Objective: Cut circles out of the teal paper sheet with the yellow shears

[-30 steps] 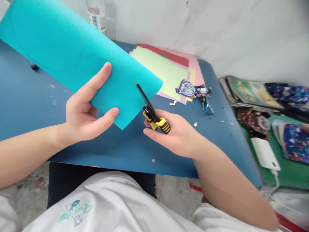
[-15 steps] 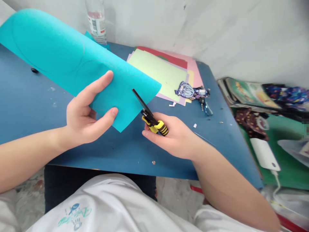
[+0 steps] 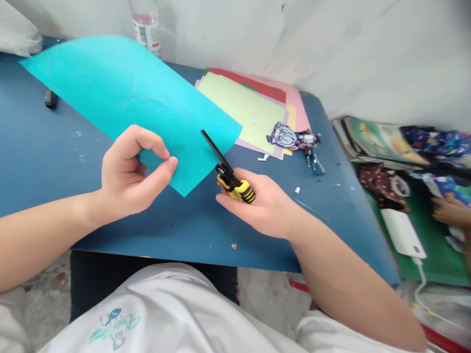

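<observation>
A large turquoise sheet of paper (image 3: 147,93) with faint pencil curves is held above the table, its far left part bent over. My left hand (image 3: 134,169) pinches it near its lower edge between thumb and forefinger. My right hand (image 3: 259,201) is wrapped round the black and yellow handles of a pair of scissors (image 3: 228,174). One dark blade lies across the front of the paper, close to its right corner; the other blade is hidden behind the sheet.
Coloured sheets (image 3: 239,108) and a blue-haired figure charm (image 3: 285,136) lie at the back. A bottle (image 3: 147,29) stands by the wall, a black cap (image 3: 51,99) at the left. Right of the blue table (image 3: 206,240) are magazines (image 3: 386,139), a white power bank (image 3: 403,233) and another person's hand (image 3: 451,212).
My left forefinger has curled down to meet the thumb on the paper. The sheet's left part has dropped and shifted right. Another person's hand has appeared at the right edge.
</observation>
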{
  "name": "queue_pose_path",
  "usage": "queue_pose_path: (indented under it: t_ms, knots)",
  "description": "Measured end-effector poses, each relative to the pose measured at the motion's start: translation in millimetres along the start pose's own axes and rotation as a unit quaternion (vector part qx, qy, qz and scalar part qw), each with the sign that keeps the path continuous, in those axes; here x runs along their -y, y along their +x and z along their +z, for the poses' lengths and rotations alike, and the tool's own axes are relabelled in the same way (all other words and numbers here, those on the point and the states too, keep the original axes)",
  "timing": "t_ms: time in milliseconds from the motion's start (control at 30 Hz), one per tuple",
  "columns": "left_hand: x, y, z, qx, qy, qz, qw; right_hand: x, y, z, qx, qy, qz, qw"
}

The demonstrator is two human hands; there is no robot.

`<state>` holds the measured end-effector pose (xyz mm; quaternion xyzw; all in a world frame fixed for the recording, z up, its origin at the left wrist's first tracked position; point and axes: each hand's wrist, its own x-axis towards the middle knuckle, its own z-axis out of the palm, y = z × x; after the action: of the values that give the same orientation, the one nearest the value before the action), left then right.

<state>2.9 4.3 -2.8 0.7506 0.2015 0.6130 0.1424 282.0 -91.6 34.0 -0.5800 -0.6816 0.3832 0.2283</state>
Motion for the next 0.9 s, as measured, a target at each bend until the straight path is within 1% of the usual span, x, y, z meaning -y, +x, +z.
queue_pose_path:
  t_ms: [100, 233, 333, 400, 433, 467, 533, 600, 800, 900]
  knots:
    - [-6, 4, 0.9, 0.015, -0.014, 0.018, 1.0, -3, 0, 1, -0.004, -0.004, -0.004, 1.0]
    - [-14, 7, -1.3, 0.041, 0.012, 0.013, 0.999, -1, 1, 1, 0.001, -0.013, 0.006, 1.0]
    - [-19, 8, -3.8, 0.053, 0.012, -0.002, 0.999, 1, 1, 0, -0.003, -0.014, 0.0, 1.0]
    - [-22, 9, -4.9, 0.064, 0.014, -0.026, 0.997, -1, 1, 1, -0.008, -0.017, -0.008, 1.0]
    - [-22, 10, -5.0, 0.068, 0.016, -0.029, 0.997, -2, 1, 1, -0.01, -0.019, -0.01, 1.0]
    - [-22, 11, -4.8, 0.068, 0.014, -0.019, 0.997, -3, 1, 1, -0.011, -0.02, -0.013, 1.0]
    - [-20, 13, -3.8, 0.058, 0.007, 0.023, 0.998, -5, 1, 2, -0.01, -0.022, -0.015, 1.0]
    - [-17, 14, -2.6, 0.054, 0.002, 0.047, 0.997, -4, 1, 2, -0.008, -0.022, -0.01, 1.0]
    - [-13, 15, -2.6, 0.053, -0.006, 0.057, 0.997, 1, 0, 4, -0.017, -0.001, -0.008, 1.0]
    - [-16, 14, -5.2, 0.073, 0.005, 0.031, 0.997, 0, 0, 6, -0.026, -0.003, -0.013, 1.0]
